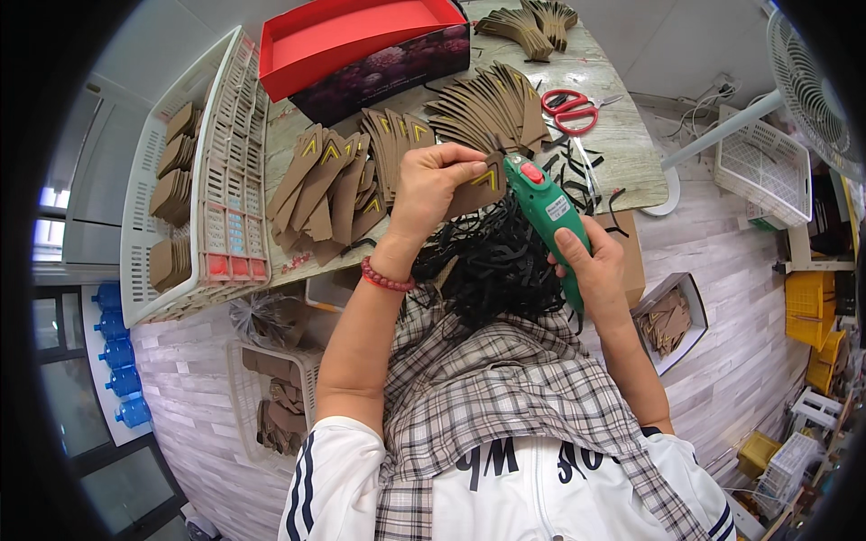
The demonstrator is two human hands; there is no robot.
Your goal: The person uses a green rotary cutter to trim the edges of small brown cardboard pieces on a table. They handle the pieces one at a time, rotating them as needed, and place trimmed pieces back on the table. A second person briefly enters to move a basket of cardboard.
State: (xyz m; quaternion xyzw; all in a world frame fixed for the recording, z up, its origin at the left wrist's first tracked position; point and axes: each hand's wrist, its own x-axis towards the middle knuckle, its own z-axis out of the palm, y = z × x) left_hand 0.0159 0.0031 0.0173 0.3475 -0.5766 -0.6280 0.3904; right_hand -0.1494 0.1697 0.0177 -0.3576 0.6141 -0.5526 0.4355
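Observation:
My left hand (431, 187) pinches a brown cardboard piece (483, 185) with a yellow chevron mark, held above the table's near edge. My right hand (591, 266) grips a green glue gun (544, 209) with a red button, its tip touching the cardboard piece. A red bead bracelet (386, 278) circles my left wrist. A heap of black strips (492, 261) lies under both hands, spilling onto my plaid lap.
Fanned brown cardboard pieces (329, 185) cover the table, with more at the back (528, 25). Red-handled scissors (568, 108), a red box lid (347, 41), a white basket (212, 180) holding cardboard stacks on the left. A fan (807, 81) and crates stand to the right.

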